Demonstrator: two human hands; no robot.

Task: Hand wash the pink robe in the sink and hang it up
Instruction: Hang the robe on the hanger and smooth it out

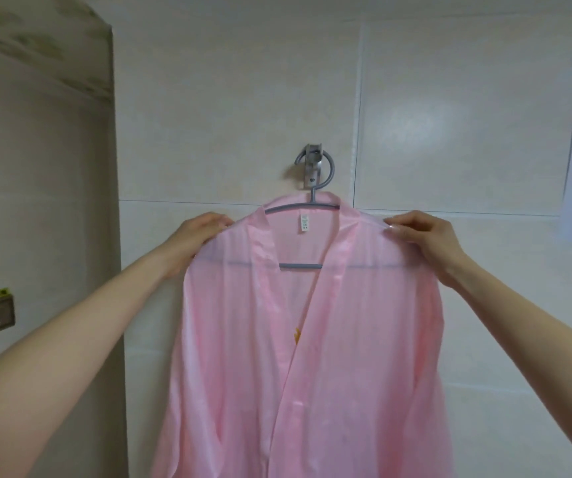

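Centre frame: pink robe (312,339) drapes over a grey hanger (300,266), which is hooked on the wall hook (312,167) just above. My left hand (196,236) grips the frame-left shoulder; my right hand (426,239) pinches the other. Likely purpose is squaring the fabric so it hangs evenly and won't slip. Hanging step looks nearly done.

Sheer pink robe (312,339) on grey hanger (315,188)
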